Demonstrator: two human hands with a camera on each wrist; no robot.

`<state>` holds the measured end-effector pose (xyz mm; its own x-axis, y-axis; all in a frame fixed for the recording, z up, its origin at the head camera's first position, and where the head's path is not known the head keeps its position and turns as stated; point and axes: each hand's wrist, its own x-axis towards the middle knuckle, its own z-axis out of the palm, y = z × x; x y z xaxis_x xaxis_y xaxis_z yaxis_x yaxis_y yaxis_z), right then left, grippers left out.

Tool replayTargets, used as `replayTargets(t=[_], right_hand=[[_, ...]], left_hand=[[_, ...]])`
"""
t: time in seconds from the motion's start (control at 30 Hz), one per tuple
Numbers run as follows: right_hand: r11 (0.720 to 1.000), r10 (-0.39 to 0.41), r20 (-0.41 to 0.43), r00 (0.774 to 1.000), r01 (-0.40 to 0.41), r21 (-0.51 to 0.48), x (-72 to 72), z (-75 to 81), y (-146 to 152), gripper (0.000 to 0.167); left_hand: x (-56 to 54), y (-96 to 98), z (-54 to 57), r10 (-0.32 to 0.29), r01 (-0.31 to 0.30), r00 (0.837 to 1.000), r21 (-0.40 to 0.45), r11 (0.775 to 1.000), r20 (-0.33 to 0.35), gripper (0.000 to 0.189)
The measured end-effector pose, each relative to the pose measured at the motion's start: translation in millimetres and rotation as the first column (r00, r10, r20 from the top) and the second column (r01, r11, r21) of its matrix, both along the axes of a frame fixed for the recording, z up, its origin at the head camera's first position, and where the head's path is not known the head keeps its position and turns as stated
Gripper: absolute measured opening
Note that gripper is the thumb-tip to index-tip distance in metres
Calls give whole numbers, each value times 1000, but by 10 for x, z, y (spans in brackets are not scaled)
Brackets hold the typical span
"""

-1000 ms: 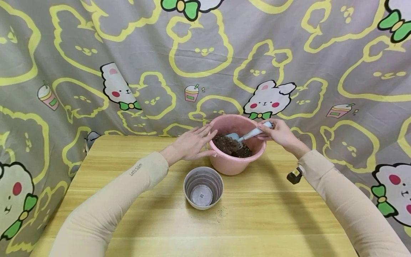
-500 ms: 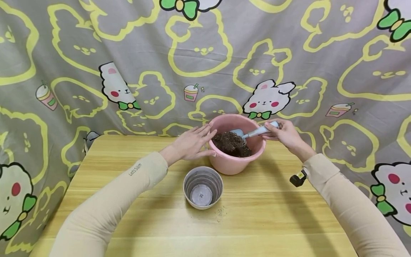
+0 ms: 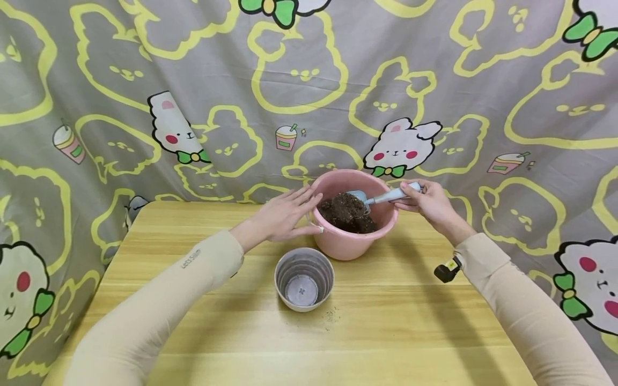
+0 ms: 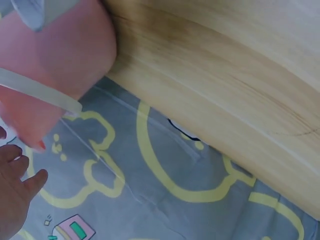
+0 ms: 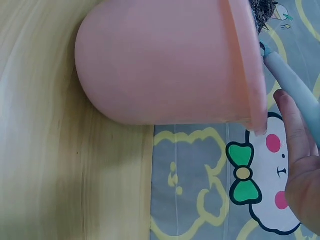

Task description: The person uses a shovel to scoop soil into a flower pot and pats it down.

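Note:
A pink bucket [image 3: 345, 247] stands near the back edge of the table, with dark crumbly soil [image 3: 338, 217] inside. My right hand [image 3: 431, 206] grips the pale blue handle of a small trowel [image 3: 393, 194] at the bucket's right side. A heap of soil sits on the trowel's blade, within the bucket's mouth. On the opposite side, my left hand [image 3: 282, 217] has its fingers spread and extended at the bucket's left rim. Closer to me is a grey-white pot [image 3: 305, 306], its ribbed inside bare down to the bottom. The right wrist view shows the trowel handle [image 5: 292, 85] slanting over the fingers.
Crumbs of soil [image 3: 332, 319] lie on the wooden table [image 3: 415, 332] beside the pot. A patterned grey curtain [image 3: 309, 128] hangs right behind the table's back edge. The bucket's white carrying handle [image 4: 40, 90] crosses its side in the left wrist view.
My right hand has shifted a little to the right, drawing the trowel back and raising its blade with soil on it. The left hand stays by the rim; bucket and pot keep their places.

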<state>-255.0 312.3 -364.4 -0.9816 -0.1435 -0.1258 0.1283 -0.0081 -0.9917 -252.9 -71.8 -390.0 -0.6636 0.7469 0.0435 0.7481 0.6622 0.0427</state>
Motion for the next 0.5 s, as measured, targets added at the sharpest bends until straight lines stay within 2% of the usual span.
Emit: replayTargets(t=[0.23, 0.37, 0.5], right_hand=[[998, -3, -17, 1000, 2, -56, 63, 77, -23, 19], [997, 14, -22, 1000, -16, -78, 121, 134, -59, 18], [996, 27, -27, 999, -29, -83, 203, 185, -112, 18]], left_hand=[[238, -212, 33, -14, 14, 1000, 27, 1000, -16, 87], [400, -330, -4, -30, 31, 999, 31, 999, -39, 89], [572, -421, -83, -53, 54, 998, 29, 998, -33, 91]])
